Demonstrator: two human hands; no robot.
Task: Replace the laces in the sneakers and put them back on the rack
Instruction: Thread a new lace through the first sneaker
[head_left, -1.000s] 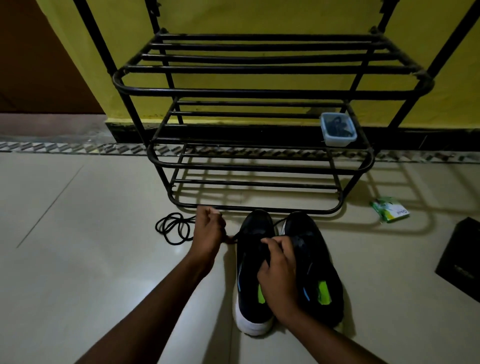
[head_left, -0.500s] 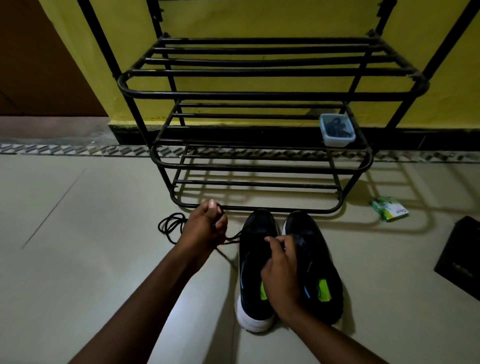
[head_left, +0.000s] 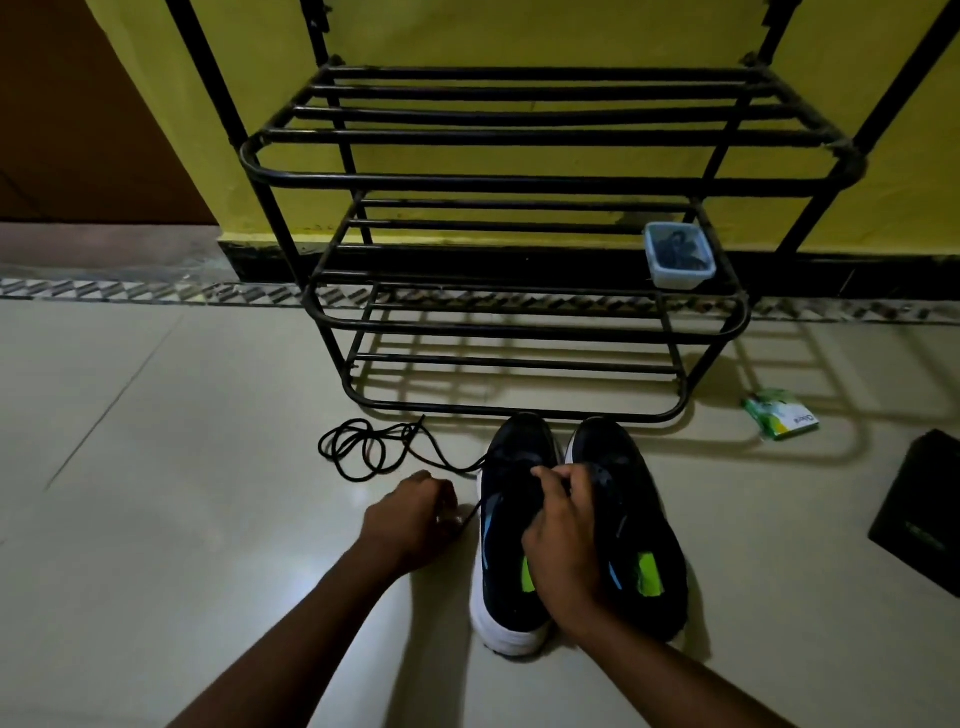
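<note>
Two black sneakers (head_left: 576, 525) sit on the floor before the rack (head_left: 519, 182). Left hand (head_left: 410, 519) pinches a lace (head_left: 363, 449); right hand (head_left: 563, 535) presses the left sneaker's tongue. A hard tug risks tangling the loose coil.

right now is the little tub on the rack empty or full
Not empty: the small clear tub on the rack holds something dark and tangled; what it is cannot be told.
</note>
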